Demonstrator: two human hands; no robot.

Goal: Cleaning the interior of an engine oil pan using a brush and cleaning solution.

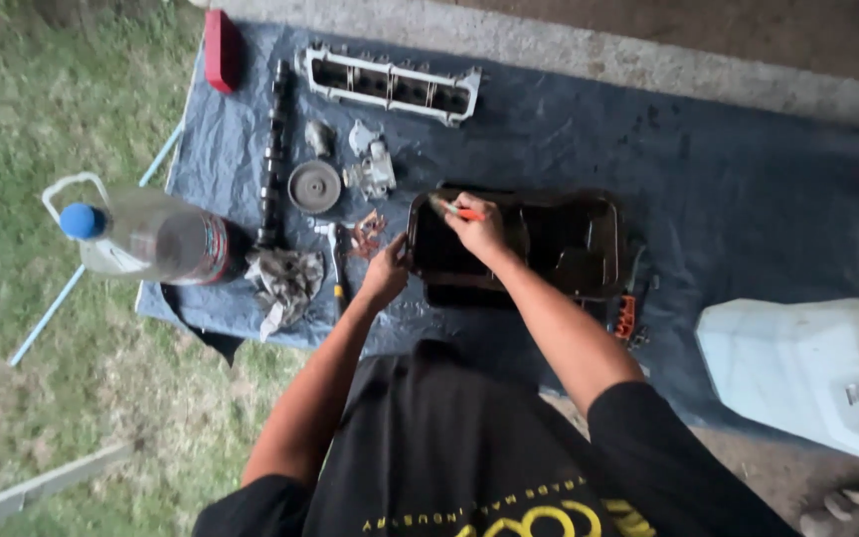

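A dark, greasy metal oil pan [569, 249] lies on a blue tarp [728, 189] in front of me. My right hand [477, 229] is closed around a small brush with an orange handle [457, 210], its bristles at the pan's near-left inner corner. My left hand [388, 270] grips the pan's left rim, steadying it. Both forearms reach forward from my black shirt.
Left of the pan lie a camshaft [272, 149], a round pulley [314, 186], small metal parts [370, 169], a dirty rag [285, 281] and a large clear bottle with a blue cap [146, 237]. A metal cover [390, 84] sits at the back, a white jerrycan [812, 373] at right. Grass borders the tarp's left.
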